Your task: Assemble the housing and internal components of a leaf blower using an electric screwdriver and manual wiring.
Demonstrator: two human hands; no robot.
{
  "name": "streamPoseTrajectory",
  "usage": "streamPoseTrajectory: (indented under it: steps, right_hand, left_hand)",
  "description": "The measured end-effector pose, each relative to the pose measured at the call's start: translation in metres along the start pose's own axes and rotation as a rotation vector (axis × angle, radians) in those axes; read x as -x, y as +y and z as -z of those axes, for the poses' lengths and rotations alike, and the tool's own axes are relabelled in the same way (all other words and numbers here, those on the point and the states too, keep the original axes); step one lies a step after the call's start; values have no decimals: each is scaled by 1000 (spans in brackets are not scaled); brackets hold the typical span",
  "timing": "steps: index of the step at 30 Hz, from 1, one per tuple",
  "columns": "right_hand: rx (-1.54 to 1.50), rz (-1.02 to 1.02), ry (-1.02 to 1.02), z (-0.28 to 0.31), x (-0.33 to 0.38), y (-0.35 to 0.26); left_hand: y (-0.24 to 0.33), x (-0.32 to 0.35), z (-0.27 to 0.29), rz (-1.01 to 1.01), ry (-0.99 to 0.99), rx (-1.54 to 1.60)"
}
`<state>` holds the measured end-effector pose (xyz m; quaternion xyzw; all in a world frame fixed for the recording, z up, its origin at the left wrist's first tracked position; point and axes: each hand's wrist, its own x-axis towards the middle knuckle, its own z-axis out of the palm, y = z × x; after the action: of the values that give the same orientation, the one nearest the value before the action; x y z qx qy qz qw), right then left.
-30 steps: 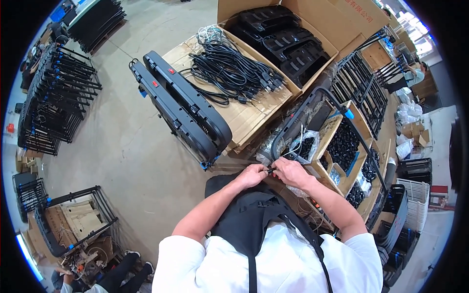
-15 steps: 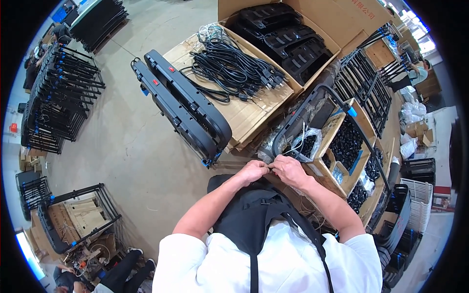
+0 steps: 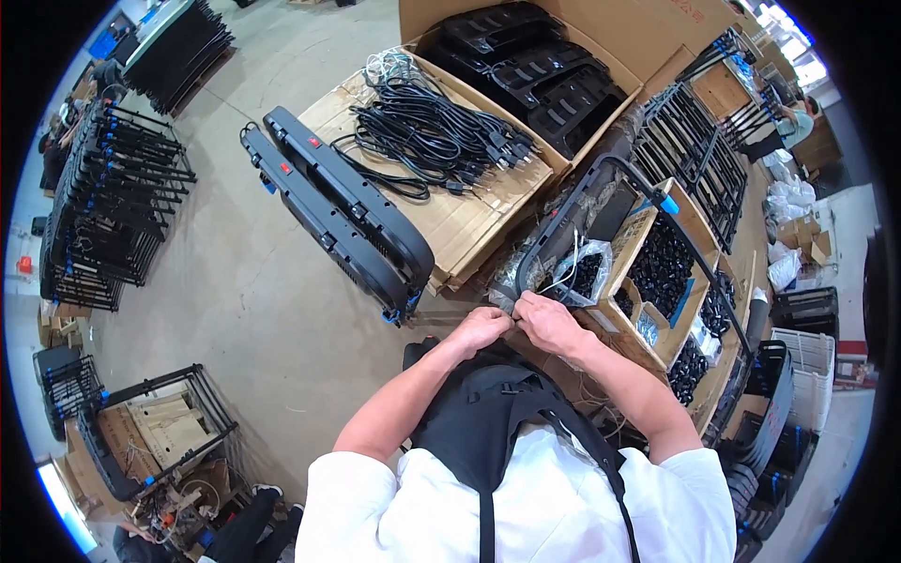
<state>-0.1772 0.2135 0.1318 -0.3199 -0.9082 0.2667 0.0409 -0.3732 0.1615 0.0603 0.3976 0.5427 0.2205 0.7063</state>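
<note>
Close together in the middle, my left hand (image 3: 481,330) and my right hand (image 3: 549,324) pinch with their fingertips nearly touching. Whatever lies between the fingers is too small to make out. Just beyond my right hand is the rounded corner of a black frame (image 3: 537,258) with a blue clip (image 3: 669,205), resting at the bench. A clear plastic bag of black parts (image 3: 589,267) lies beside it. To its right, a wooden box (image 3: 615,310) with compartments contains many small black parts (image 3: 663,263). My dark apron (image 3: 497,403) spreads below both hands.
Two long black bases with red switches (image 3: 328,202) stand left of a cardboard-topped stack carrying black power cords (image 3: 422,131). Behind it, a large carton (image 3: 657,47) contains black plastic covers (image 3: 535,70). Racked black frames (image 3: 113,197) stand far left. People are at lower left and far right.
The view has shifted slightly, so the surroundings sit a little further left. Both hands stay pinched together in nearly the same place, the right one slightly higher.
</note>
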Motion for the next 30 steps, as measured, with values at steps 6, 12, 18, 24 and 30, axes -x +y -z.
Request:
streamPoseTrajectory:
  steps: [6, 12, 18, 24, 30]
  right_hand:
    - [-12, -102, 152, -12, 11, -21]
    - [-270, -842, -56, -70, 78, -21]
    - [-192, -957, 263, -187, 58, 55]
    - [-121, -1258, 198, -191, 20, 124]
    - [-590, -1238, -6, -185, 63, 96]
  left_hand:
    - [-16, -2, 2, -20, 31, 34]
    - [-4, -2, 2, 70, 6, -92]
    - [-12, 6, 8, 181, -88, -101]
    - [-5, -9, -6, 210, -188, 56]
    - [-13, -15, -24, 220, -230, 106]
